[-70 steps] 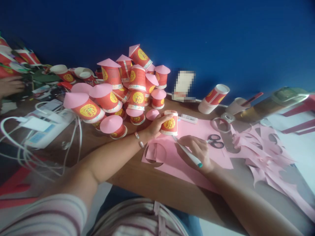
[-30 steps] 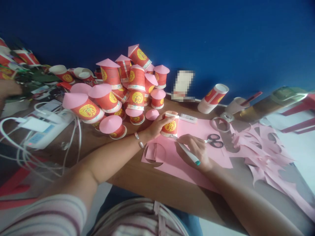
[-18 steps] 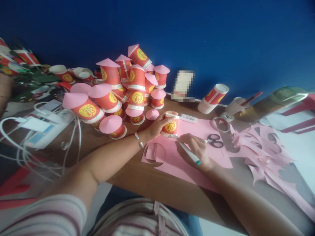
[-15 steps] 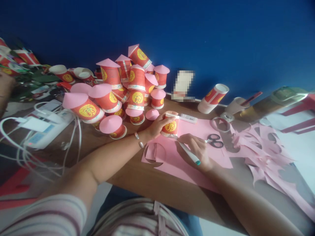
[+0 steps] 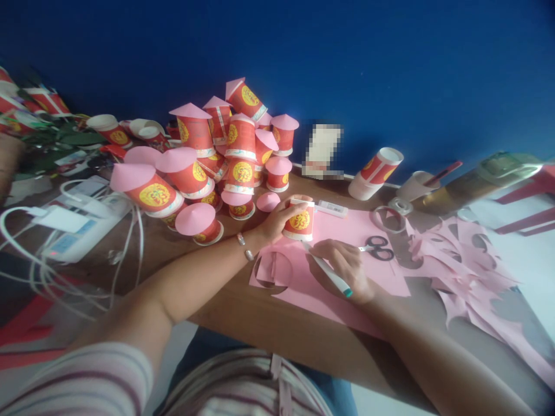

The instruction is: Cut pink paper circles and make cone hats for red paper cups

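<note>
A red paper cup (image 5: 300,221) with a yellow emblem is gripped by my left hand (image 5: 281,216), its white-banded end facing down toward me. My right hand (image 5: 343,263) is closed round a white marker pen (image 5: 330,273) with a green end. The pen's tip points at the lower rim of the cup, close to it; contact is hard to make out. Under both hands lies a pink paper sheet (image 5: 333,306) with a circle cut or drawn at its left. Black-handled scissors (image 5: 380,248) rest on the sheet, right of my right hand.
Several red cups with pink cone tops (image 5: 191,133) are heaped at back left. A power strip (image 5: 76,231) with white cables is at left. Stacked cups (image 5: 376,173), a tape roll (image 5: 389,219), a brown bottle (image 5: 463,185) and pink scraps (image 5: 468,271) are at right.
The pen tip has drawn slightly away from the cup's lower rim, as my right hand shifted a little. My left hand keeps its hold, with the cup slightly turned.
</note>
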`<state>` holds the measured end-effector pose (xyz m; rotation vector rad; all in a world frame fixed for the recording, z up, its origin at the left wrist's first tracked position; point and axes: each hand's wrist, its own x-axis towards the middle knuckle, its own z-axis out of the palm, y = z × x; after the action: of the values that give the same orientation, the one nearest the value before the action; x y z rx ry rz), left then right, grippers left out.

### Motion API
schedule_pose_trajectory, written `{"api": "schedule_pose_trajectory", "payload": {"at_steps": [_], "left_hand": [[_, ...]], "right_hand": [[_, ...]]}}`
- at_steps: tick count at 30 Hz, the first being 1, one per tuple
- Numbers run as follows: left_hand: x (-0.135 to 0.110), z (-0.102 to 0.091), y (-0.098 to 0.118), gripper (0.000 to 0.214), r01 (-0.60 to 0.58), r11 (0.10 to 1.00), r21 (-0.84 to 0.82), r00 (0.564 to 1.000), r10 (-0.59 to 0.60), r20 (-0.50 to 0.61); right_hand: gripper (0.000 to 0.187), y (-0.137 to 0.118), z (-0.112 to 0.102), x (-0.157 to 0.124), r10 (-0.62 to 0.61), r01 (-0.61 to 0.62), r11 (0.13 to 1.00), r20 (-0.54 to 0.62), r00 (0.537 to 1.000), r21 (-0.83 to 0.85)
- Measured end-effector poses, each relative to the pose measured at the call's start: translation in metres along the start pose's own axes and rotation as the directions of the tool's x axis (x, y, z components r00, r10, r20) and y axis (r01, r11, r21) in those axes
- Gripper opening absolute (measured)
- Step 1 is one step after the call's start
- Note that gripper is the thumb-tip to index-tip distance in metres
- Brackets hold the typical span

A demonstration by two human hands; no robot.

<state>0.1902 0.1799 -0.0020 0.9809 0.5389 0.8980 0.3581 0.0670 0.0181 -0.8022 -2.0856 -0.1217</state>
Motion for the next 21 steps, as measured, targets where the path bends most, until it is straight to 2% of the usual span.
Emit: {"api": "schedule_pose_trajectory", "payload": {"at_steps": [21], "left_hand": [[-0.0013,-0.0013,-0.0002,0.046,0.016,0.999,0.027,1.000,-0.016,-0.008]], "right_hand": [[0.020,-0.0004,-0.0011,0.0042,0.021,-0.021,1.000,-0.027,0.999,-0.023]]}}
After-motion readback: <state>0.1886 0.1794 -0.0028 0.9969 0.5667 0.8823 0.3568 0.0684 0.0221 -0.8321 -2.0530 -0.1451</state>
